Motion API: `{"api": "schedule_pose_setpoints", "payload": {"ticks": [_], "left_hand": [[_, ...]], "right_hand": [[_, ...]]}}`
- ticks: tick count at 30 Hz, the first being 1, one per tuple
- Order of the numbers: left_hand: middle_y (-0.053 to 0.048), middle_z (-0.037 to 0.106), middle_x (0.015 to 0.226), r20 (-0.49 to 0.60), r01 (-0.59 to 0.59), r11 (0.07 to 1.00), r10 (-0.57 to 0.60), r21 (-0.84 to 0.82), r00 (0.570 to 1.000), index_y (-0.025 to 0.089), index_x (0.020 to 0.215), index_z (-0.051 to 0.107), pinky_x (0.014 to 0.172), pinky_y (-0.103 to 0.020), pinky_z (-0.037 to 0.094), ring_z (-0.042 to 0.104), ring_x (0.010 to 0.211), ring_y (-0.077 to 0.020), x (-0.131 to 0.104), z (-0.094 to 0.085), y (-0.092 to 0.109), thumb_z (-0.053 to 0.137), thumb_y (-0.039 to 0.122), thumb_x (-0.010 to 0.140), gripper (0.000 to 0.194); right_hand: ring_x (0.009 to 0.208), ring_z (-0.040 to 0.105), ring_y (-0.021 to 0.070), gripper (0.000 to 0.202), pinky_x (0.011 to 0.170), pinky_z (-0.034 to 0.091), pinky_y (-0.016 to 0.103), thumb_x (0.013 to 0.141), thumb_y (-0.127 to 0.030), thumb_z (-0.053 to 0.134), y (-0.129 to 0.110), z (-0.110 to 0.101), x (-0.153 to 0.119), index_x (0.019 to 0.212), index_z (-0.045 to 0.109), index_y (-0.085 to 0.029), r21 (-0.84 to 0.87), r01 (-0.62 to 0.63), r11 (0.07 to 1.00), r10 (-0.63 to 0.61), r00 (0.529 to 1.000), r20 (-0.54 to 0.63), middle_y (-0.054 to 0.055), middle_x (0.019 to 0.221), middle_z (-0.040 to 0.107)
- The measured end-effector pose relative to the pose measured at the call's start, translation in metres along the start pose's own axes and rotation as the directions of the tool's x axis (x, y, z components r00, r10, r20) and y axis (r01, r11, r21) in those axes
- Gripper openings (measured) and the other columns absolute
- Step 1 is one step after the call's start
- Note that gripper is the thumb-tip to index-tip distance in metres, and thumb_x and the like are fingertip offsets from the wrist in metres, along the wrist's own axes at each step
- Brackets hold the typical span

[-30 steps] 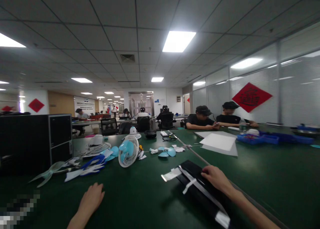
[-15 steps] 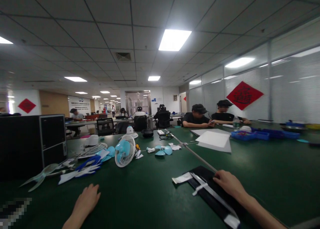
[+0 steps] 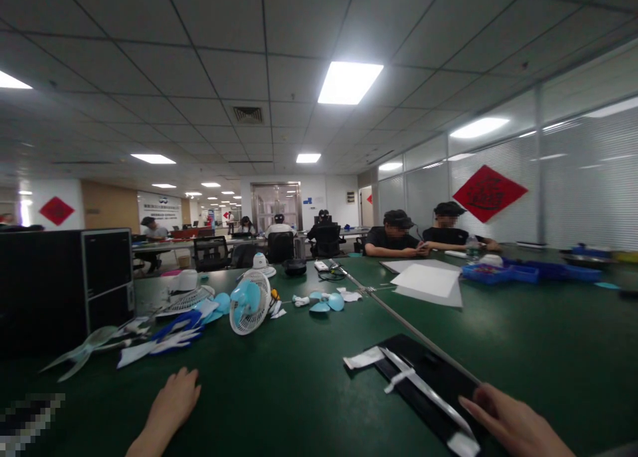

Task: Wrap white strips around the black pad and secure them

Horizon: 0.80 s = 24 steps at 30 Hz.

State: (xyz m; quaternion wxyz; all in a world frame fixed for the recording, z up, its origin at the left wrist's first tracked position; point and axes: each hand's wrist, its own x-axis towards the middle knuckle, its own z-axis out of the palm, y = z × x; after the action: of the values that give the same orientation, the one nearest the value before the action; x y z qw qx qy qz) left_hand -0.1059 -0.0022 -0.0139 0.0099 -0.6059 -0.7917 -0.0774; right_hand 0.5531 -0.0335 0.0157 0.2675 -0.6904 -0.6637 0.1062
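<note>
My left hand (image 3: 173, 402) rests on the green table (image 3: 279, 390), palm down, with its fingers loosely laid out and nothing in them. On the right, my right hand (image 3: 516, 420) is beside the lower right edge of a flat black item (image 3: 423, 370); its thumb and fingers are apart and I see nothing between them. Across that item runs a long pale strip (image 3: 423, 385), with white pieces at its ends and a small white band near its upper part. What the black item is, I cannot make out.
A white-and-blue fan (image 3: 249, 302) stands among blue fan blades (image 3: 326, 302) and gloves (image 3: 172, 337). A black computer case (image 3: 42, 291) is at the left. White sheets (image 3: 428, 282) and blue trays (image 3: 498, 271) lie farther back, near two seated people (image 3: 393, 238).
My right hand has moved right and towards me, from the black item's upper right edge to its lower right, and turned so the thumb shows. My left hand stays put.
</note>
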Motion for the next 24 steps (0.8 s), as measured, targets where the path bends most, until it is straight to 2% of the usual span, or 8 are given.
{"api": "schedule_pose_setpoints", "payload": {"ticks": [3, 7, 12, 17, 21, 24], "left_hand": [[-0.016, 0.056, 0.132, 0.000, 0.013, 1.000, -0.013, 0.003, 1.000, 0.012, 0.127, 0.057, 0.095, -0.040, 0.047, 0.054, 0.121, -0.0287, -0.003, -0.002, 0.003, 0.041, 0.029, 0.086, 0.047], [-0.017, 0.056, 0.132, -0.011, 0.011, 1.000, -0.011, 0.023, 1.000, 0.011, 0.128, 0.056, 0.094, -0.040, 0.048, 0.054, 0.120, -0.0288, -0.006, -0.004, 0.005, 0.039, 0.029, 0.086, 0.049], [-0.017, 0.056, 0.131, -0.006, 0.001, 0.999, -0.002, -0.035, 1.000, 0.012, 0.125, 0.058, 0.094, -0.041, 0.048, 0.054, 0.120, -0.0294, -0.003, 0.000, 0.000, 0.042, 0.033, 0.085, 0.048], [-0.016, 0.056, 0.132, 0.006, 0.001, 0.999, -0.001, -0.053, 1.000, 0.013, 0.126, 0.058, 0.095, -0.040, 0.048, 0.054, 0.120, -0.0282, 0.001, 0.003, -0.004, 0.044, 0.032, 0.086, 0.046], [-0.016, 0.057, 0.130, 0.008, 0.001, 0.999, -0.001, -0.036, 1.000, 0.013, 0.126, 0.058, 0.093, -0.039, 0.049, 0.056, 0.117, -0.0277, 0.001, 0.001, -0.003, 0.044, 0.031, 0.086, 0.046], [-0.016, 0.056, 0.132, 0.010, 0.001, 1.000, -0.001, -0.022, 1.000, 0.013, 0.127, 0.057, 0.094, -0.038, 0.048, 0.055, 0.118, -0.0273, -0.001, -0.001, -0.001, 0.043, 0.030, 0.087, 0.046]], "right_hand": [[0.080, 0.067, 0.0314, 0.051, 0.072, 0.049, 0.038, 0.068, -0.069, 0.048, 0.000, 0.003, -0.014, 0.083, 0.068, -0.024, 0.089, -0.026, 0.996, 0.023, 0.999, 0.040, 0.011, 0.082, 0.073], [0.076, 0.068, 0.0325, 0.054, 0.069, 0.051, 0.039, 0.060, -0.066, 0.055, -0.008, 0.006, -0.019, 0.088, 0.070, -0.023, 0.183, -0.056, 0.981, 0.052, 0.998, 0.027, 0.012, 0.079, 0.074], [0.067, 0.068, 0.0328, 0.062, 0.054, 0.049, 0.037, 0.051, -0.064, 0.056, -0.010, 0.011, -0.017, 0.092, 0.069, -0.018, 0.283, -0.116, 0.952, 0.116, 0.993, 0.015, 0.014, 0.075, 0.073], [0.057, 0.065, 0.0283, 0.064, 0.047, 0.045, 0.033, 0.050, -0.062, 0.057, -0.007, 0.022, -0.013, 0.093, 0.069, -0.017, 0.420, -0.122, 0.899, 0.117, 0.992, 0.038, 0.010, 0.063, 0.070], [0.039, 0.052, 0.0189, 0.062, 0.036, 0.038, 0.030, 0.049, -0.063, 0.053, -0.012, 0.027, -0.011, 0.089, 0.071, -0.020, 0.455, -0.173, 0.873, 0.154, 0.985, 0.078, 0.008, 0.065, 0.069], [0.042, 0.053, 0.0168, 0.055, 0.036, 0.040, 0.026, 0.055, -0.063, 0.051, -0.028, 0.022, -0.013, 0.084, 0.072, -0.021, 0.443, -0.111, 0.890, 0.076, 0.992, 0.096, 0.006, 0.064, 0.067]]}}
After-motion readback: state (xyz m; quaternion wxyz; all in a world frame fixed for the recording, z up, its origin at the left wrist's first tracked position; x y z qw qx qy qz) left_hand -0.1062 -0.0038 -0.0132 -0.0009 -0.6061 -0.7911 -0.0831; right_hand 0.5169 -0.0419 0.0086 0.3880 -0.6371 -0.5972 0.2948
